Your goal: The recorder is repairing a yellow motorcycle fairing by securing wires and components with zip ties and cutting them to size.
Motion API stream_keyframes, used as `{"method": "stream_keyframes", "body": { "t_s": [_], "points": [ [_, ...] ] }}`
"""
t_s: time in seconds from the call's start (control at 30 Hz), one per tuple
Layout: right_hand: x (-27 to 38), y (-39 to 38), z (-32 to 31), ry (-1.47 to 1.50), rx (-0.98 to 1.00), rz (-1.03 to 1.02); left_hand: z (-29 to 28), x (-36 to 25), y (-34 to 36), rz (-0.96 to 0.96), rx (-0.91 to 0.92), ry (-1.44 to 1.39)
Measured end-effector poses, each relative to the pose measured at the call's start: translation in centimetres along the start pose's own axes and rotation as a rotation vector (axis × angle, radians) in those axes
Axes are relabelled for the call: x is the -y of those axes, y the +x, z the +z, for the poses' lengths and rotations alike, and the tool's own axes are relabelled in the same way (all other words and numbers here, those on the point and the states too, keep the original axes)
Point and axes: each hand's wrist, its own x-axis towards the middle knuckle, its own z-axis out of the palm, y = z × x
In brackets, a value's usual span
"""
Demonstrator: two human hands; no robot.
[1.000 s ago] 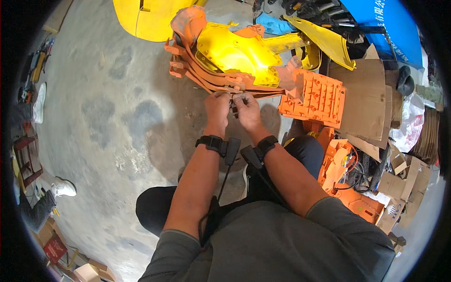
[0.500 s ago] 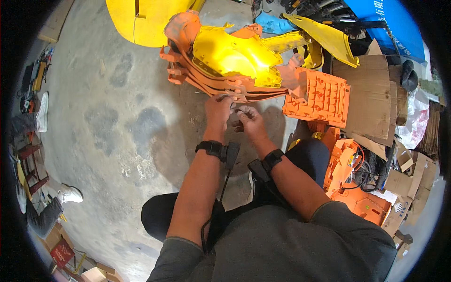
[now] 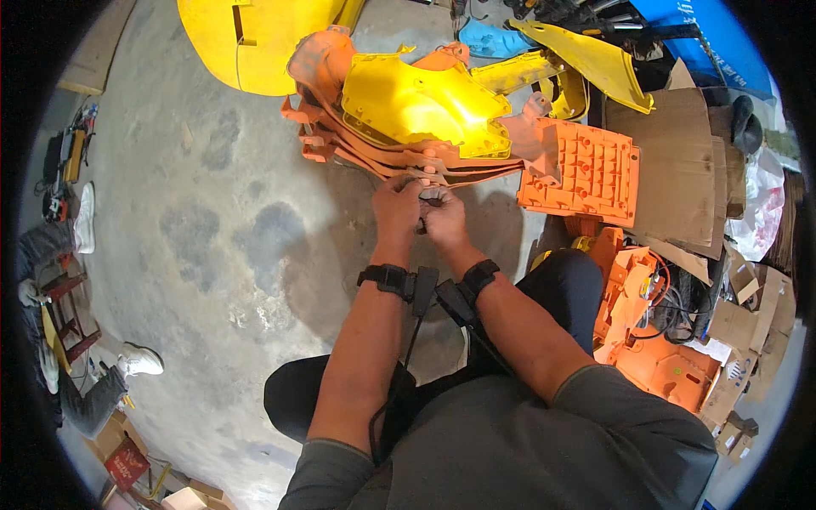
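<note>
My left hand (image 3: pixel 397 210) and my right hand (image 3: pixel 444 219) meet at the near edge of a stack of curved orange plastic panels (image 3: pixel 365 155). The fingers of both are bent and pressed together, fingertips almost touching. Whatever lies between them is too small or hidden to make out. On top of the stack rests a glossy yellow plastic panel (image 3: pixel 408 98), its hollow side up. A black band with a small box is strapped round each wrist.
To the right stand a ribbed orange plastic panel (image 3: pixel 586 174), a cardboard sheet (image 3: pixel 671 187) and orange parts with cables (image 3: pixel 625 293). Larger yellow panels (image 3: pixel 272 51) lie at the back. Far left, another person's white shoe (image 3: pixel 140 360) is on the concrete floor (image 3: pixel 178 280).
My right hand has moved in toward the left and up to the panel edge, its fingers closing in beside my left hand. The view has shifted slightly.
</note>
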Motion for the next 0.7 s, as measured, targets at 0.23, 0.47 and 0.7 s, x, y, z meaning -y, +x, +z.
{"method": "stream_keyframes", "body": {
  "t_s": [0.23,0.47,0.7],
  "points": [
    [-0.1,-0.9,-0.3,-0.050,0.009,-0.026,-0.6,-0.7,0.0,-0.011,-0.015,0.044],
    [0.9,-1.4,-0.2,0.192,0.031,0.124,-1.0,-1.4,-0.8,-0.020,0.013,0.059],
    [2.5,-1.5,0.0,0.433,0.122,0.350,-0.8,-2.3,-2.0,-0.195,0.022,-0.025]
  ]
}}
